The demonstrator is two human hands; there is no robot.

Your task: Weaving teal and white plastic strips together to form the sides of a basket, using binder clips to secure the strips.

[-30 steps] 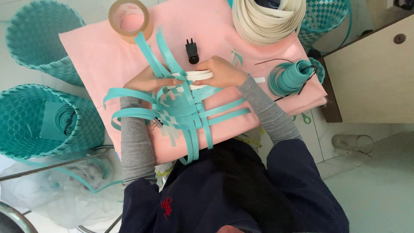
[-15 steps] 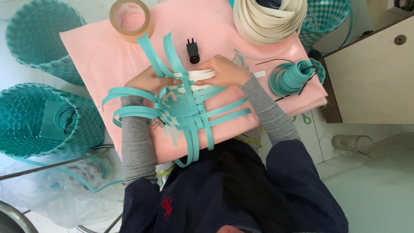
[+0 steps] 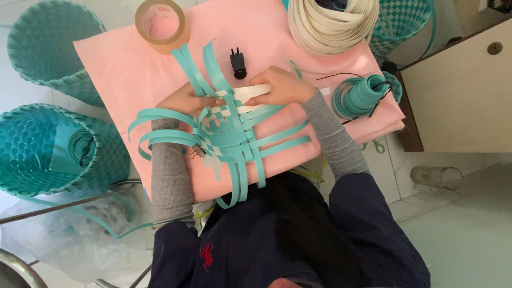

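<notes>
Left hand point(image 3: 186, 100) and right hand point(image 3: 280, 88) both pinch the white strip point(image 3: 250, 92), fingers closed, steadying it across the teal woven mat point(image 3: 229, 133) just below.

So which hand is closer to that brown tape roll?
Left. The tape roll lies just beyond the left hand; the right hand is farther off, across the woven strips.
</notes>
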